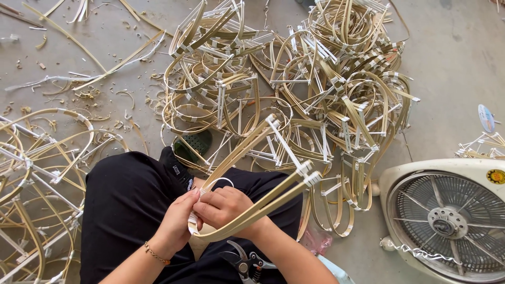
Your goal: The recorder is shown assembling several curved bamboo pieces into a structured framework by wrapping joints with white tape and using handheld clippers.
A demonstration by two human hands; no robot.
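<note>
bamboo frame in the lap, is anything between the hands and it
Nothing visible: both the left hand and the right hand already grip the bamboo frame at its bent end, with white tape under the fingers.

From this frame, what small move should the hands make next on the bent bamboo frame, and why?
Probably pull the white tape snug around the bend of the bamboo frame. The left hand and right hand both pinch that bend, and the tape stands up in a loose loop above the fingers, not yet flat against the strips.

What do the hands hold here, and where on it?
Both hands, left hand and right hand, grip a bent bamboo frame at its curved near end.
</note>
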